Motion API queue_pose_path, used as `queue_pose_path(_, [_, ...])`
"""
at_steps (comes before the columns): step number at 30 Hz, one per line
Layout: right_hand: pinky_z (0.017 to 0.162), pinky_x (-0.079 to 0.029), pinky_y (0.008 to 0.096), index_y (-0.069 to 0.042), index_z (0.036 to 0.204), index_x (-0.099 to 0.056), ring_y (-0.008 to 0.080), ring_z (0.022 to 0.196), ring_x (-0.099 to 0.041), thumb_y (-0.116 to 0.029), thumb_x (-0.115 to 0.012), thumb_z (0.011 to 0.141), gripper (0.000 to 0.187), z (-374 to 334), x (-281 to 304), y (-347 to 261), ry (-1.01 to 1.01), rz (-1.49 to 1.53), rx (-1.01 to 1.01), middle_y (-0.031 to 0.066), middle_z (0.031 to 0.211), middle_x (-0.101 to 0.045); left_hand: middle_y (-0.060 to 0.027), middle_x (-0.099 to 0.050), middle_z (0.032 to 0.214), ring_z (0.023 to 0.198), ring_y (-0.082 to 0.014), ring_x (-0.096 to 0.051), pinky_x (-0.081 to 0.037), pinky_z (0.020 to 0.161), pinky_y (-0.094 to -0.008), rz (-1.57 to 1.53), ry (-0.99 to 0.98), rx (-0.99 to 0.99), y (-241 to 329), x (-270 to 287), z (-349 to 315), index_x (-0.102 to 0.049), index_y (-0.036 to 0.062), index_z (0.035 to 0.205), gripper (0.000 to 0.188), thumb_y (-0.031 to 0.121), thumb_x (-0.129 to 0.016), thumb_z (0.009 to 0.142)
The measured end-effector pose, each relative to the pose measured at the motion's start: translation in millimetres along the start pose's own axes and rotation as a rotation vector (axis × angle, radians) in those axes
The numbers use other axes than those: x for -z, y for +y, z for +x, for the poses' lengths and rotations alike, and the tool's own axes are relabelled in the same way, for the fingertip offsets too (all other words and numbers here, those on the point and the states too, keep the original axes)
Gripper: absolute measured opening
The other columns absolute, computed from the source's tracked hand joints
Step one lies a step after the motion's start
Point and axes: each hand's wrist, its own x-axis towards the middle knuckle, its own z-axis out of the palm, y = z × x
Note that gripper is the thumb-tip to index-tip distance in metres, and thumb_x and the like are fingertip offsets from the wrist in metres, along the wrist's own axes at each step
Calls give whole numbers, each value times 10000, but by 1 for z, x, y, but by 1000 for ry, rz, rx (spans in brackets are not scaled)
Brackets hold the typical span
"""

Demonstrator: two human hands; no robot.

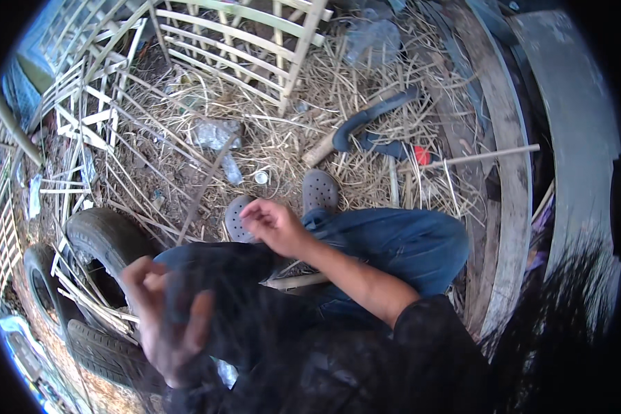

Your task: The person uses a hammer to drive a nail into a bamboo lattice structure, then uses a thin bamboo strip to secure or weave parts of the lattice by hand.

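Observation:
My left hand [165, 321] is raised beside my left thigh, near the black tyres. It is smeared by motion, but its thumb and fingers stand apart with nothing visible between them. Over the grey clog [239, 219] on my left foot hangs my right hand [274, 226], its fingers loosely bent and partly spread. Nothing shows in it. Below my right forearm, a pale piece of split wood [297, 281] lies between my legs in blue jeans [400, 245]. The second clog [320, 191] rests on the littered ground.
Lattice panels of pale strips [234, 45] stand ahead and left. A tyre [107, 238] lies left, among loose strips. Shavings cover the ground around a curved dark object [372, 117], a red-ended item [421, 156], a plastic bag [214, 134] and a stick [493, 154]. Planks [507, 172] run along the right.

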Motion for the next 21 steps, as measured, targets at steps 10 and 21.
queue_pose_path(10, [668,-467,291,-28,969,-653,168,771,-602,-70,-689,819,160,-67,-12,-89,3,-122,561,64,839,-594,-173,-630,939,840,-325,-649,-513,770,-368,-30,-463,-170,-6,-58,0,-231,-16,1210,711,-12,-725,700])
queue_pose_path(21, [633,-497,334,-10,737,-633,242,700,-641,-96,-743,774,145,-81,-1,-89,134,-209,480,94,718,-616,-119,-549,864,870,-271,-555,-456,716,-371,131,-344,-331,39,-60,21,-601,-17,915,332,-8,-698,597])
